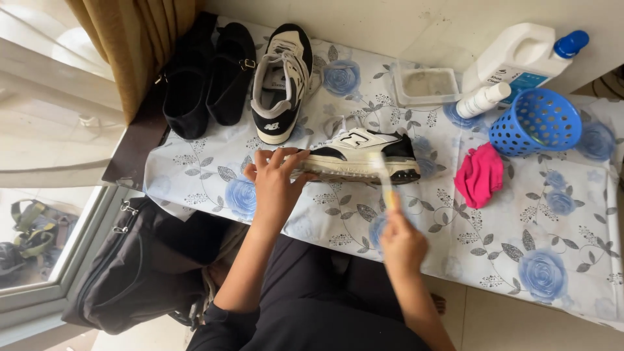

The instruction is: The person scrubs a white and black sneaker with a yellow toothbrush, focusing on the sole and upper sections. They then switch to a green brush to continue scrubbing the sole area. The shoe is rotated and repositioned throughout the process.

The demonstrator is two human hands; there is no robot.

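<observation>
Nearest the camera, right hand [401, 244] clenched around the handle of a small brush [385, 179], motion-blurred, bristle end lying against the side of a white-and-black sneaker [361, 154] near its sole. Left hand [274, 181] just beyond, fingers spread over the toe end of that sneaker, grip pressing it down rather than wrapping it. Sneaker lying on its side across the middle of the counter [494, 260], on a white cloth printed with blue roses and grey leaves. Below the counter edge, at the left, a dark bag [140, 270] resting on the floor against the window frame. To the right of the sneaker, a crumpled pink cloth [481, 174] lying apart from it on the counter. Just beyond the cloth, a blue perforated plastic basket [536, 122], tipped on its side with the opening facing the camera. Behind the sneaker, its matching sneaker [281, 83] standing sole-down, toe toward the camera. Left of that, a pair of black strapped shoes [207, 81] side by side near the mustard curtain [133, 39]. At the far edge, a clear shallow plastic tray [426, 86], a small white bottle [482, 100] lying beside it, and a large white jug with a blue cap [525, 55] against the wall.
</observation>
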